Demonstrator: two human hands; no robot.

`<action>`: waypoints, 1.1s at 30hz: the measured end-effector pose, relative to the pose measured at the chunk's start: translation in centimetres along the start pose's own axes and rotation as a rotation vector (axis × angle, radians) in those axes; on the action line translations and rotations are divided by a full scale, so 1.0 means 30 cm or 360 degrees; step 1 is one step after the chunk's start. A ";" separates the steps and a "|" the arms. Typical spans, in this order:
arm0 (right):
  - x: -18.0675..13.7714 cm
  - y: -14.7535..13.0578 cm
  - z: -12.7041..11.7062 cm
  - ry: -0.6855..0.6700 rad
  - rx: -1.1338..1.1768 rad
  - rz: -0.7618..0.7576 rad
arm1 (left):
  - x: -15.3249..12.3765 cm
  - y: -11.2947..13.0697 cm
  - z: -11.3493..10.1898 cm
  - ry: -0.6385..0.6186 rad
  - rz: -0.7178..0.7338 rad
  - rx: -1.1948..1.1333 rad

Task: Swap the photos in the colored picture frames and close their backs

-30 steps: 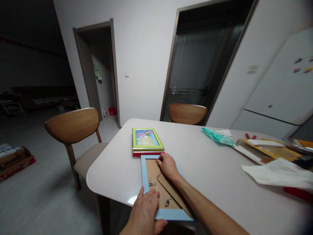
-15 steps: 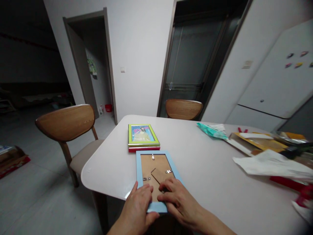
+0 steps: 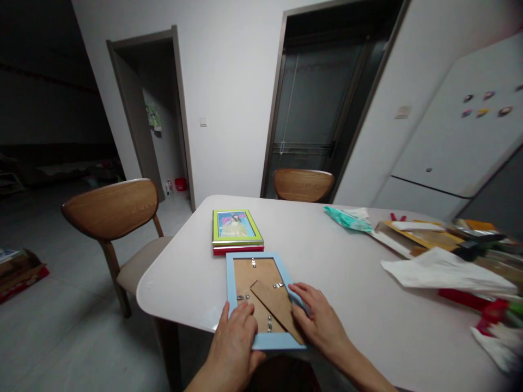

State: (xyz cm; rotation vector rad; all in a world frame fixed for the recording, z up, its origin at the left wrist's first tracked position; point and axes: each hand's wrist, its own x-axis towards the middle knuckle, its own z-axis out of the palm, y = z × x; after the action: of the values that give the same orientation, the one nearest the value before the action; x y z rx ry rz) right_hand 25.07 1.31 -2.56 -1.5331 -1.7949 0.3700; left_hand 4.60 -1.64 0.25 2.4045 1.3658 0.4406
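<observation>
A light blue picture frame [image 3: 261,342] lies face down at the near edge of the white table [image 3: 335,272], its brown backing board [image 3: 255,275] and fold-out stand [image 3: 275,305] facing up. My left hand [image 3: 237,340] rests on the frame's near left corner, fingers flat on the backing and thumb curled under the frame's edge. My right hand [image 3: 321,321] lies on the frame's right edge beside the stand, fingers stretched out. Just beyond sits a stack of frames [image 3: 236,233], a green one with a picture on top and a red one beneath.
Two wooden chairs stand by the table, one at the left [image 3: 114,215] and one at the far side [image 3: 303,185]. Papers, envelopes and a teal bag [image 3: 347,219] clutter the table's right side. A white fridge [image 3: 457,141] stands at the right.
My right hand came back from the frame's far end to its near part, then slid to the right edge beside the stand. The left hand stayed on the near left corner.
</observation>
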 end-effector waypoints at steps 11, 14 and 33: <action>-0.012 -0.095 0.018 -0.0044 0.1712 0.0731 | -0.010 0.082 0.027 0.0501 0.0037 -0.0844; -0.003 -0.164 0.058 -0.0026 0.1907 0.0794 | 0.009 0.135 0.048 0.0486 0.0158 -0.1291; 0.210 0.354 -0.347 0.0316 -0.0023 0.0814 | 0.347 0.203 0.212 0.0239 -0.0078 -0.1143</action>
State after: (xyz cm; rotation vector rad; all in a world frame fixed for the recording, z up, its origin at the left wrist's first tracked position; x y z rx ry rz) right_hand 39.83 7.37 -0.04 -1.9588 -1.2428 0.4282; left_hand 17.03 3.57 -1.74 1.7689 1.0680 0.9296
